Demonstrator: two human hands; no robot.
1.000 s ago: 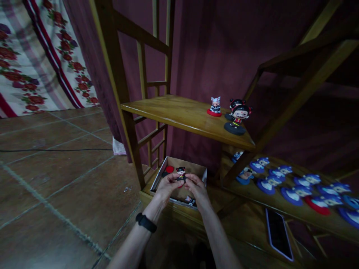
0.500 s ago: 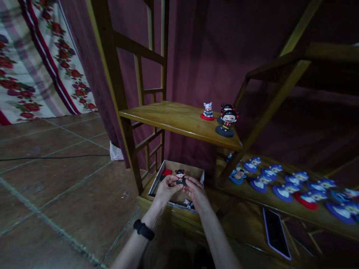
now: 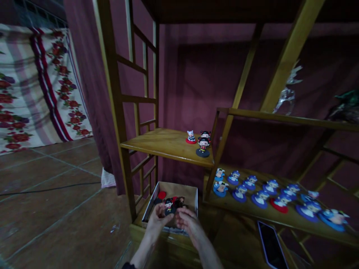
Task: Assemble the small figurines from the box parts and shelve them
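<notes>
My left hand (image 3: 156,219) is closed on a small figurine (image 3: 168,205) with black hair buns and a dark round base, held upright over the open cardboard box (image 3: 193,190). Just right of it, my right hand (image 3: 188,221) has its fingers loosely bent and apart, with nothing visible in them. Inside the box lie a red round base (image 3: 162,195) and some dark and red pieces (image 3: 178,201) whose kind I cannot make out. On the wooden shelf above stand a white-haired figurine (image 3: 191,136) on a red base and two black-haired figurines (image 3: 202,146).
Several blue and white figurines (image 3: 260,198) stand in rows on the lower shelf to the right. A phone (image 3: 271,244) lies below them. A wooden post (image 3: 123,160) rises left of the box. A clear ornament (image 3: 287,98) stands higher up at right.
The view has tilted up and turned right. My right hand has come off the figurine, which stays in my left hand. Dark and red pieces now show behind it in the box.
</notes>
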